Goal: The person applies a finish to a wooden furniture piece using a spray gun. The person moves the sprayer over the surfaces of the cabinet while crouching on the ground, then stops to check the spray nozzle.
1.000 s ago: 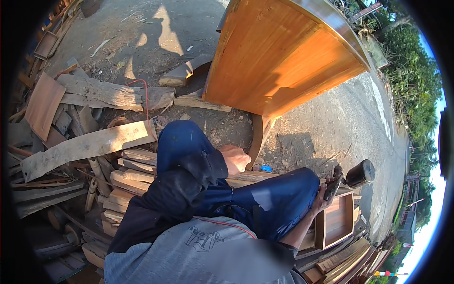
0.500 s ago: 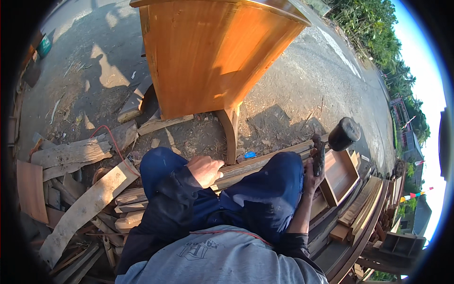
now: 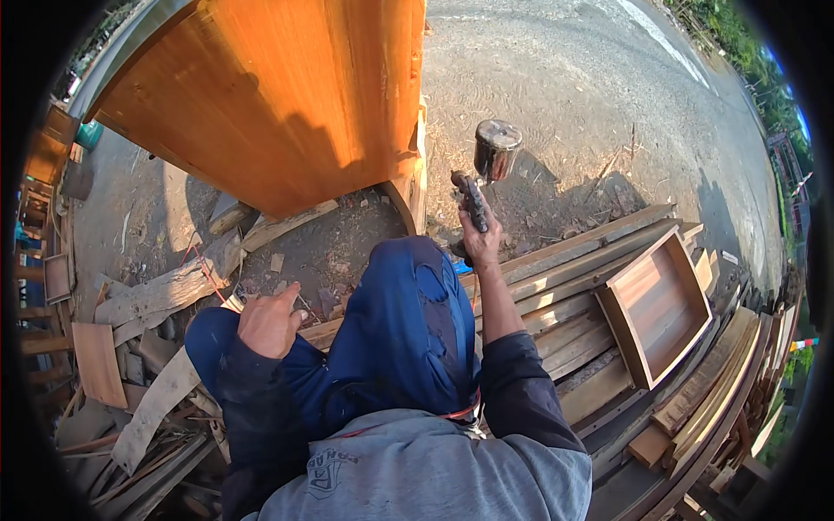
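Note:
My right hand (image 3: 483, 243) is wrapped round the handle of a dark, stained spray gun (image 3: 474, 205), whose metal cup stands upright above it. That arm reaches forward beyond my right knee. Close by stands a glossy orange-brown wooden furniture piece (image 3: 287, 104), its broad flat side toward me and a curved leg below. The gun is to the right of this panel, apart from it. My left hand (image 3: 268, 326) rests by my left knee, fingers stretched out and holding nothing. The trigger is hidden by my right fingers.
A shallow wooden drawer (image 3: 662, 300) lies on stacked planks (image 3: 556, 304) at the right. Scrap boards (image 3: 165, 291) pile up at the left, with a thin red hose (image 3: 206, 271) among them. A paved road (image 3: 565, 43) runs beyond.
My right hand has carried the spray gun forward from beside my right knee. My left hand has shifted to the left knee, its fingers spreading. The view has turned right.

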Available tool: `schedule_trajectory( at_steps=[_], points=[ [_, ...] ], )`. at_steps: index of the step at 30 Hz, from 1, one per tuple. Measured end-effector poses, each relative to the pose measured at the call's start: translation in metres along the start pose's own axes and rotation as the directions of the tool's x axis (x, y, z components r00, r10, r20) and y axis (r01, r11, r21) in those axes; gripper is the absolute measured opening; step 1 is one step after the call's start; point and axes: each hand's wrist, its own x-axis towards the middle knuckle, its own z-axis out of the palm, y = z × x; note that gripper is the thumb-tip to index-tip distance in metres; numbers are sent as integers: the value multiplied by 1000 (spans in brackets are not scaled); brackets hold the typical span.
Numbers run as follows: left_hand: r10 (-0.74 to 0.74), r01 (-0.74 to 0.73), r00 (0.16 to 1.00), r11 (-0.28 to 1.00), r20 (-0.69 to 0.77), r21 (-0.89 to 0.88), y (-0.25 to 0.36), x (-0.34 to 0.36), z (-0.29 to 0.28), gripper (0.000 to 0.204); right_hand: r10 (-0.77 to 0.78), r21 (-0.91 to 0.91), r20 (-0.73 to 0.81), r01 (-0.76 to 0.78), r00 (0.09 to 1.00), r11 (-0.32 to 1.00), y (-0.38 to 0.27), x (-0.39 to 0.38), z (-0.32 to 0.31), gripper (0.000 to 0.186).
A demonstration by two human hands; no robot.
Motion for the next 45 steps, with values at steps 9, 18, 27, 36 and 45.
schedule_trajectory(
  at_steps=[9,18,27,36,45],
  points=[
    [-172,166,979,984,107,56,33,12,1,50,204,-279,130,-161,970,947,69,21,27,53],
    [27,-26,999,999,-40,20,2,11,2,49,96,74,44,-99,994,992,54,31,44,30],
    [158,-186,975,965,-157,-183,-6,25,7,29,-76,183,11,73,997,980,-119,41,-16,32],
    [173,-177,984,920,-41,-351,-45,44,61,26,-228,-82,-192,216,955,973,-278,20,-4,41],
    [313,-371,924,871,-217,-322,-40,61,83,14,-261,-129,-222,237,939,963,-299,24,-8,48]
  ],
)
